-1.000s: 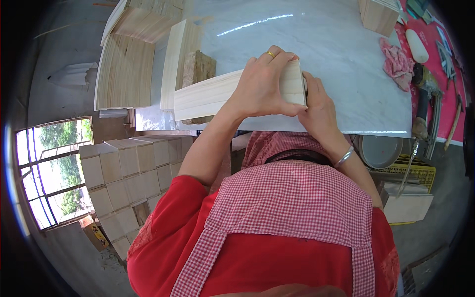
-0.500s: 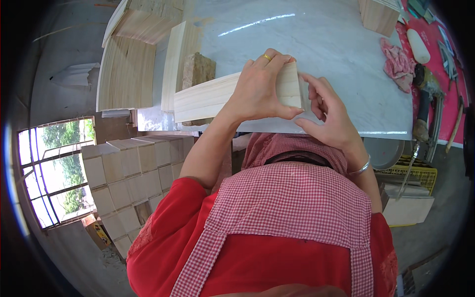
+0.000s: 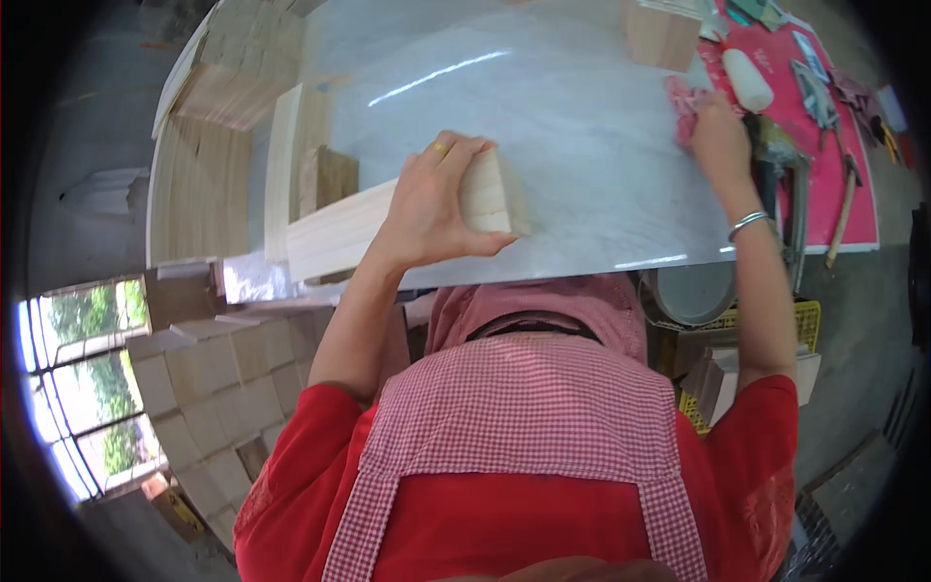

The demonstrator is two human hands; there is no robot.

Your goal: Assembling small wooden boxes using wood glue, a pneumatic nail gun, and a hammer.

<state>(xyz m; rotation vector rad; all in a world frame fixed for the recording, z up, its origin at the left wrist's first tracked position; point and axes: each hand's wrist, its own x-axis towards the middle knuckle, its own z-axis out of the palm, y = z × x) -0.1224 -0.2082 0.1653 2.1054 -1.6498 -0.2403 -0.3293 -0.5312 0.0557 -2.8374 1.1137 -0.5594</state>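
My left hand (image 3: 427, 209) is clamped over the right end of a long, pale wooden piece (image 3: 335, 233), thumb on the near side and fingers on the far side. The piece lies slantwise near the table's front edge, its left end beside a rough chipboard block (image 3: 332, 177). Out to the right, my right hand (image 3: 721, 145) is on a crumpled pink cloth (image 3: 683, 105), its fingers closed on it and partly hidden. Beside that hand are a white bottle (image 3: 747, 80) and a dark-handled tool (image 3: 769, 179).
Stacks of pale boards (image 3: 199, 194) stand at the table's left, near an upright board (image 3: 283, 170). A wooden block (image 3: 664, 37) sits at the back right. Tools lie on a red mat (image 3: 810, 189). Below the table are stacked wooden pieces (image 3: 208, 364) and a yellow crate (image 3: 807, 325).
My right hand has left the end of the wooden piece and reached right to the pink cloth. My left hand stays on the piece. The whole view has shifted.
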